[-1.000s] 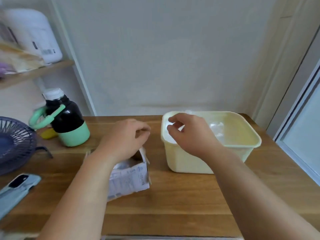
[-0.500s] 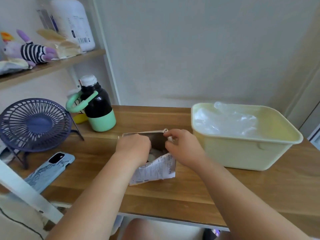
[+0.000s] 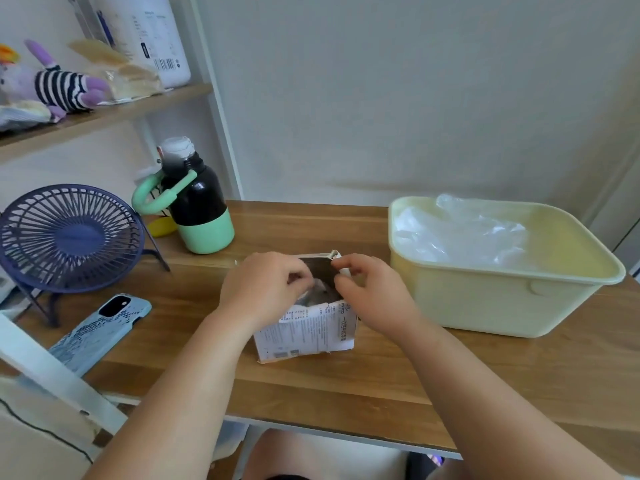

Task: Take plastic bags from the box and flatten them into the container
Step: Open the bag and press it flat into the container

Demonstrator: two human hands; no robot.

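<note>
Centre frame, near edge: table [image 3: 346, 386], smooth wood grain. On it stands the box [image 3: 304, 330], thin printed card, top torn open, walls soft and bowed.

My right hand [image 3: 374, 296] pinches the right rim flap and holds the mouth wide. My left hand [image 3: 266, 289] curls its fingers into the opening over a crumpled, cloudy plastic bag [image 3: 317, 294]; I cannot tell whether they have caught it.

Step, as I judge it: drawing a bag out. The next move calls for a sure pinch on slippery film, with the box held down.

Farther off, right of frame: pale yellow container [image 3: 485, 306], rigid, with rounded corners. Filmy bags [image 3: 460, 233] lie inside.
</note>
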